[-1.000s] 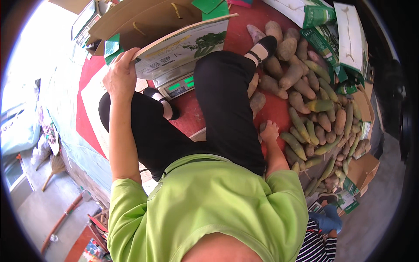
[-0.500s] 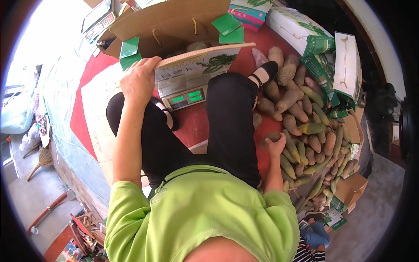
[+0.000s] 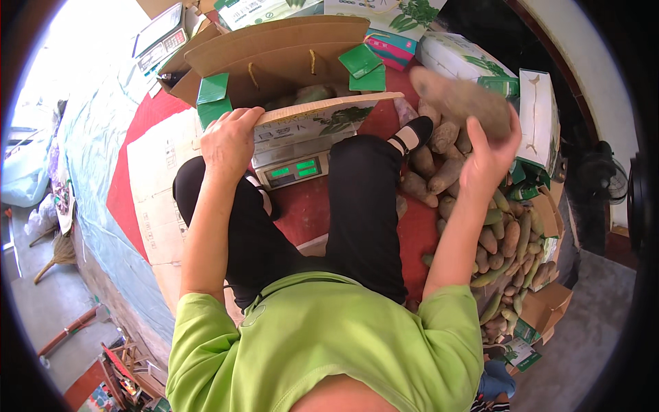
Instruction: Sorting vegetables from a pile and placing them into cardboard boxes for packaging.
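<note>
My left hand (image 3: 228, 145) is closed over the near edge of an open cardboard gift box (image 3: 292, 132). This box has yellow cord handles and green end flaps, and some brown roots (image 3: 314, 94) lie inside it. It sits on a digital scale (image 3: 294, 172) with a lit green display, between my feet. At the upper right, my right hand (image 3: 489, 159) holds up a big, long brown root vegetable (image 3: 460, 101), like a sweet potato, blurred by motion. Under that hand is a heap of brown and greenish roots (image 3: 446, 175).
White and green cartons (image 3: 537, 117) stand behind the heap. Another scale (image 3: 161, 38) is at the upper left. A flattened cardboard sheet (image 3: 161, 185) lies on the red ground cover (image 3: 302, 206). A person's blue sleeve or trouser leg (image 3: 495, 381) shows at the lower right.
My right hand has lifted from the heap beside my leg to the upper right, with the long brown root in it. My left hand stays on the box edge.
</note>
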The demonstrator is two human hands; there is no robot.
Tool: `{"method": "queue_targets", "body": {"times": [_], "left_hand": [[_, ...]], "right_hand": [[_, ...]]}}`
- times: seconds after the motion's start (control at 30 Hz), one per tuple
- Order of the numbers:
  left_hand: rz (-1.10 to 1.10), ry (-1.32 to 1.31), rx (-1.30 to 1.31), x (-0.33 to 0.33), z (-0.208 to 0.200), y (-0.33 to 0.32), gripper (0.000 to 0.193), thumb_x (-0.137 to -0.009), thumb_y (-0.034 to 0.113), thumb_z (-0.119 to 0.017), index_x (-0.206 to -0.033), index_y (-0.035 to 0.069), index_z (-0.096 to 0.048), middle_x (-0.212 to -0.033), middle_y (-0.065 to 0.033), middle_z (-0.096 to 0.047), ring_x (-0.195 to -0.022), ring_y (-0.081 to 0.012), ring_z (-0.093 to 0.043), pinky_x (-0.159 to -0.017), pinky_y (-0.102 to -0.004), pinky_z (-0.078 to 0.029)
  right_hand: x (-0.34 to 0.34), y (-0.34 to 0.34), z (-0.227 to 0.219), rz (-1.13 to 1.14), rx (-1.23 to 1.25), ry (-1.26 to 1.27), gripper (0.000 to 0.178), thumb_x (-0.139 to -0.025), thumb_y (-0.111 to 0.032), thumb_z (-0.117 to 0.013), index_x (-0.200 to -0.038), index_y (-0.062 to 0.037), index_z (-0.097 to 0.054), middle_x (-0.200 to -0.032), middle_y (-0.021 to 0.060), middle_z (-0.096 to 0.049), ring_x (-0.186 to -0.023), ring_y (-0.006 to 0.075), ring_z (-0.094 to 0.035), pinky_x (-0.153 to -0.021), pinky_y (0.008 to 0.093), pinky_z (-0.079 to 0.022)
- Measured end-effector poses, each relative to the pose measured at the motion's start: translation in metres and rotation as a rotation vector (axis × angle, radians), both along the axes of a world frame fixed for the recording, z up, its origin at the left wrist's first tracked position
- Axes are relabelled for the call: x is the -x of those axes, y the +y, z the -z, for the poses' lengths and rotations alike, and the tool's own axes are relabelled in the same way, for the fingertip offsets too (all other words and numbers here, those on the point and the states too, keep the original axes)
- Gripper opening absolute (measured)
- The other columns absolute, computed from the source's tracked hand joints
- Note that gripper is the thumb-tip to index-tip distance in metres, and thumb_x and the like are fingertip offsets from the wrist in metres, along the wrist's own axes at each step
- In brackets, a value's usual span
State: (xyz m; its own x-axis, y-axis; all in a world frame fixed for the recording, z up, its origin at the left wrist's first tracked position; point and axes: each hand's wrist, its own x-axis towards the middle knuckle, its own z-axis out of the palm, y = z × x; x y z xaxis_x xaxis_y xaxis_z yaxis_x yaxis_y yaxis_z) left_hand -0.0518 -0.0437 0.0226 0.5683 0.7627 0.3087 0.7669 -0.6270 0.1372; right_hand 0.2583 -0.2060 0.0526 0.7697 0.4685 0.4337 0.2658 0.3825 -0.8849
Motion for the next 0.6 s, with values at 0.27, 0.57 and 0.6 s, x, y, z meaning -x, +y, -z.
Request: {"method": "queue_targets", "body": {"times": [0.27, 0.57, 0.6], "left_hand": [[-0.005, -0.004, 0.001, 0.003, 0.0, -0.001, 0.022, -0.082, 0.009, -0.054, -0.099, 0.017, -0.066, -0.092, -0.0005, -0.066, -0.086, -0.0233, -0.063, -0.069, -0.0352, -0.049], [-0.024, 0.009, 0.056, -0.005, 0.002, 0.0, 0.028, -0.083, 0.008, -0.05, -0.103, 0.021, -0.064, -0.096, -0.0009, -0.065, -0.092, -0.0236, -0.061, -0.074, -0.0356, -0.049], [-0.033, 0.003, 0.076, -0.004, 0.002, -0.001, 0.029, -0.083, 0.007, -0.05, -0.104, 0.022, -0.064, -0.097, -0.001, -0.065, -0.092, -0.0237, -0.061, -0.074, -0.0357, -0.049]], "right_hand": [[0.055, 0.09, 0.002, -0.535, 0.047, 0.237, 0.046, -0.079, -0.006, -0.07, -0.12, -0.0009, -0.049, -0.114, 0.0103, -0.052, -0.099, 0.0142, -0.054, -0.082, 0.0263, -0.047], [0.005, -0.008, 0.106, -0.136, 0.37, 0.209, 0.021, -0.087, -0.007, -0.06, -0.107, -0.0035, -0.059, -0.097, 0.0023, -0.062, -0.086, 0.009, -0.058, -0.071, 0.023, -0.047], [0.003, -0.023, 0.122, -0.111, 0.466, 0.232, 0.018, -0.085, -0.005, -0.06, -0.103, -0.002, -0.06, -0.094, 0.0025, -0.062, -0.083, 0.0076, -0.057, -0.071, 0.022, -0.046]]}}
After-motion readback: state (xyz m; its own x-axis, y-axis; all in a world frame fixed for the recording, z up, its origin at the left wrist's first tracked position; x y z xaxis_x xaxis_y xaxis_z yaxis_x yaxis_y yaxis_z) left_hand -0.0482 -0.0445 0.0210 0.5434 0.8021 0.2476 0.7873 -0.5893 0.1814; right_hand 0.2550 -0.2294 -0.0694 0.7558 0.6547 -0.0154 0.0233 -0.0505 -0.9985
